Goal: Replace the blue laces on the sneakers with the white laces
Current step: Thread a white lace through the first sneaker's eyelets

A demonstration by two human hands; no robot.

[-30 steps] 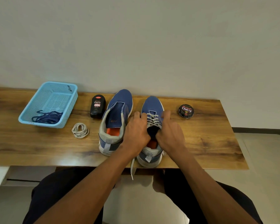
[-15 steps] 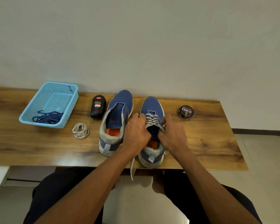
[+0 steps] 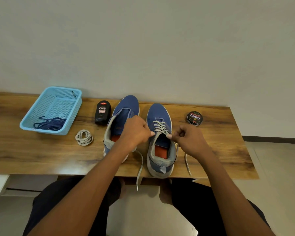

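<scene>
Right at the near edge, two loose white lace ends hang toward the person's lap: the left tail (image 3: pixel 140 169) trails off the table edge beside the right sneaker (image 3: pixel 160 145), and the right tail (image 3: pixel 187 165) lies along the wood on the shoe's other side. Up from there, both hands are at the top eyelets. The left hand (image 3: pixel 134 132) is curled tight, thumb and forefinger pinching lace at the shoe's left rim; the right hand (image 3: pixel 189 140) mirrors it, fingers folded and pinching at the right rim. The hands sit apart, one on each side of the shoe's opening, so the lace runs crosswise between them while the sneaker's long axis points straight away from the person, toe to the wall. That is the relation to watch: judging by this, any tightening pull goes outward and back, across the shoe, not along it. Beyond the fingers the white lacing (image 3: pixel 160 126) is crossed up the tongue. Just left, the other sneaker (image 3: pixel 123 120) stands unlaced, nearer the left hand. Farther left lies the coiled spare white lace (image 3: pixel 83 137), then the polish bottle (image 3: pixel 102 112), and the blue basket (image 3: pixel 32 116) holding the blue laces (image 3: pixel 49 124). Far right sits the polish tin (image 3: pixel 194 118).
</scene>
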